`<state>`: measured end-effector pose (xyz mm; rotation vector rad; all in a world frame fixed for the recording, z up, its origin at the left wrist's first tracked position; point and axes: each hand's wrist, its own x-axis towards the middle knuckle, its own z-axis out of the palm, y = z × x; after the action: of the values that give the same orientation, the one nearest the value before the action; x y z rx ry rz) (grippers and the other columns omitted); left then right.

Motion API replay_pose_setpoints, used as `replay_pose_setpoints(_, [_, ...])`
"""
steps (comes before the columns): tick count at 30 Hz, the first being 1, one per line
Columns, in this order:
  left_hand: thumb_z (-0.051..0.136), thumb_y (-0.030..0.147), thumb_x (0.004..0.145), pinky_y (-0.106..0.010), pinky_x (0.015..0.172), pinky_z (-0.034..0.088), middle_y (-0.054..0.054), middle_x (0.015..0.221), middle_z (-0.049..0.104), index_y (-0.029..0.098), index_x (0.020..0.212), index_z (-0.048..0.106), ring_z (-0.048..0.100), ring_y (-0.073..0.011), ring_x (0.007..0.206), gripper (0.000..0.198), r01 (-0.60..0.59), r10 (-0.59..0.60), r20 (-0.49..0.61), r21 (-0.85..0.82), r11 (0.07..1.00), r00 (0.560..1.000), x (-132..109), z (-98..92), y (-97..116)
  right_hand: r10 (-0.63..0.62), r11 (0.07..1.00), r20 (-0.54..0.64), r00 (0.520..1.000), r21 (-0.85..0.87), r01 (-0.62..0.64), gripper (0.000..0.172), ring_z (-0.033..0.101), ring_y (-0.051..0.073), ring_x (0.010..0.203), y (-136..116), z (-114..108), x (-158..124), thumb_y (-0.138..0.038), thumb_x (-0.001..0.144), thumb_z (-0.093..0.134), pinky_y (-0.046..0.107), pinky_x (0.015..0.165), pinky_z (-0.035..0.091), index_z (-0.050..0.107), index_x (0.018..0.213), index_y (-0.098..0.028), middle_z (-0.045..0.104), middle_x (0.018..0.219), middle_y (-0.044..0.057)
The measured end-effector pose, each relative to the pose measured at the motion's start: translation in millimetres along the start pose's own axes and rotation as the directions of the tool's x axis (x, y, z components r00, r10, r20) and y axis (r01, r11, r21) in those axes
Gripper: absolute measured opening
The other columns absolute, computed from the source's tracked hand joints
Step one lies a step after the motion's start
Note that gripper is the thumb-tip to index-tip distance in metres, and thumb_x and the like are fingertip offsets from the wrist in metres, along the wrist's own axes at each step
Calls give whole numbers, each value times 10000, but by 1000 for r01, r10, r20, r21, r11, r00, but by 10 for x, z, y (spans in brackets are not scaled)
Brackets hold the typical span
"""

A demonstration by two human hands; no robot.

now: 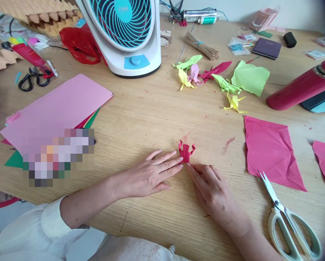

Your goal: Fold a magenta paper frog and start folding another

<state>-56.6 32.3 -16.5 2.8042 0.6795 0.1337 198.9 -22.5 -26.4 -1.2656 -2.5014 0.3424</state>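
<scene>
A small folded red paper figure (186, 153) with two curled arms lies on the wooden table before me. My left hand (155, 172) is stretched flat on the table, its fingertips touching the figure's left edge. At the figure's lower edge, the fingers of my right hand (211, 185) are curled and pressed together; whether they pinch the paper or only press beside it is partly hidden. To the right, a creased crimson paper sheet (271, 150) lies near a pair of scissors (280, 210) with pale handles, blades slightly apart.
A stack of coloured paper (61, 105) lies at the left. Behind stands a white fan (135, 63). Several folded paper figures, including a yellow one (233, 102), sit at the back beside a green sheet (250, 77). A red flask (295, 92) lies at the right.
</scene>
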Motion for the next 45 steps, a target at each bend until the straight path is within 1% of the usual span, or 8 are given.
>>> replay_pose_setpoints(8, [556, 367, 953, -502, 1213, 172, -125, 1600, 303, 176, 1565, 152, 170, -247, 1518, 758, 20, -18, 32, -40, 999, 999, 14, -9, -9, -6, 1000, -35, 999, 2, 7, 600, 536, 258, 956, -6, -15, 39, -56, 950, 460, 417, 833, 543, 319, 1523, -164, 557, 1156, 153])
replay_pose_setpoints(13, [565, 394, 943, -515, 1214, 158, -127, 1603, 296, 174, 1566, 147, 170, -258, 1518, 782, 19, -18, 29, -42, 999, 999, 23, -13, -7, 5, 1000, 4, 1000, -23, -5, 592, 528, 264, 934, -26, -4, 30, -57, 944, 459, 428, 827, 540, 342, 1510, -181, 560, 1173, 147])
replay_pose_setpoints(20, [542, 450, 946, -504, 1227, 96, -146, 1614, 250, 124, 1558, 154, 153, -256, 1521, 795, 24, -23, 46, -26, 999, 999, 50, 0, 49, -22, 978, -24, 999, -206, 17, 402, 537, 272, 885, -102, 49, 59, -97, 946, 463, 429, 758, 530, 549, 1336, -143, 611, 1109, 146])
replay_pose_setpoints(25, [559, 495, 924, -459, 1229, 126, -159, 1631, 177, 81, 1554, 148, 115, -269, 1526, 859, -9, 11, 62, -20, 1000, 998, 40, 25, 69, -12, 955, -83, 996, -298, -13, 311, 547, 271, 874, -172, 83, 63, -118, 941, 493, 424, 721, 503, 613, 1228, -128, 648, 1091, 144])
replay_pose_setpoints(29, [509, 636, 891, -476, 1222, 134, -191, 1624, 176, 44, 1550, 161, 118, -322, 1519, 952, 26, -26, 40, 9, 1000, 999, 33, 55, 138, 67, 971, -125, 990, -220, -94, 369, 552, 289, 1056, -231, 108, 21, -198, 958, 512, 457, 896, 477, 553, 1317, -127, 629, 1234, 139])
replay_pose_setpoints(33, [409, 713, 888, -470, 1227, 90, -178, 1636, 124, 60, 1563, 111, 82, -324, 1524, 985, 62, -63, 53, 8, 998, 997, 31, 84, 197, 134, 970, -123, 983, -188, -156, 548, 457, 331, 1289, -281, 121, -33, -367, 971, 505, 512, 1075, 365, 429, 1447, -107, 567, 1369, 144])
replay_pose_setpoints(37, [373, 710, 903, -464, 1228, 44, -148, 1645, 87, 89, 1570, 75, 54, -302, 1530, 960, 102, -102, 81, 4, 995, 991, 28, 93, 224, 157, 962, -98, 983, -211, -175, 571, 401, 329, 1358, -289, 149, -78, -378, 963, 505, 523, 1126, 315, 417, 1461, -114, 545, 1419, 121])
replay_pose_setpoints(45, [437, 686, 894, -466, 1232, 71, -150, 1644, 106, 115, 1575, 69, 31, -297, 1532, 962, 134, -133, 79, -4, 991, 988, 48, 86, 286, 182, 947, -88, 979, -254, -199, 630, 359, 347, 1410, -353, 201, -155, -413, 956, 507, 549, 1143, 295, 366, 1509, -146, 470, 1512, 103])
